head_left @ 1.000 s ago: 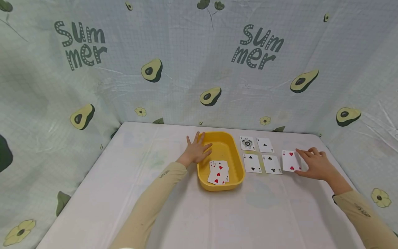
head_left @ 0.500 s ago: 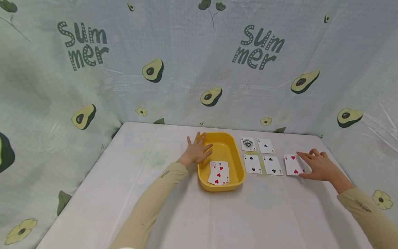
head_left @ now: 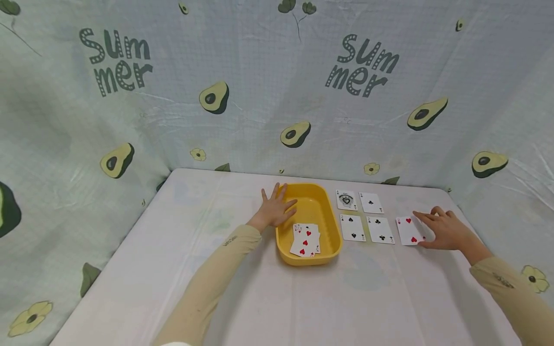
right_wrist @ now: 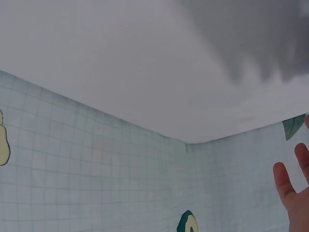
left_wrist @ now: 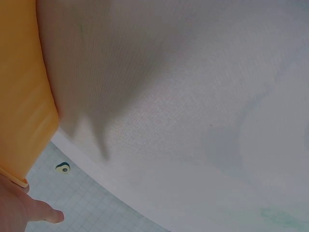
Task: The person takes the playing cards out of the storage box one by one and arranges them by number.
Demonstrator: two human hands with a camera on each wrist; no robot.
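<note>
In the head view, my right hand (head_left: 446, 230) is at the right end of the laid-out cards. Its thumb and index finger hold a two of hearts (head_left: 407, 230) by its upper and lower edges, close over the table. My left hand (head_left: 272, 210) rests with spread fingers over the left rim of a yellow tray (head_left: 320, 260). Inside the tray lies a small pile of face-up cards (head_left: 305, 240), a heart card on top. In the left wrist view, part of the left hand (left_wrist: 19, 208) shows under the tray's wall (left_wrist: 24, 87).
Between the tray and the right hand lie an ornate ace (head_left: 346, 200), an ace of clubs (head_left: 371, 203), a two of spades (head_left: 352, 228) and a two of clubs (head_left: 380, 230). A pale cloth covers the table (head_left: 242, 307). Printed fabric (head_left: 259, 62) hangs behind.
My right hand has brought the two of hearts slightly toward me and down, into line beside the lower cards. The left hand stays on the tray.
</note>
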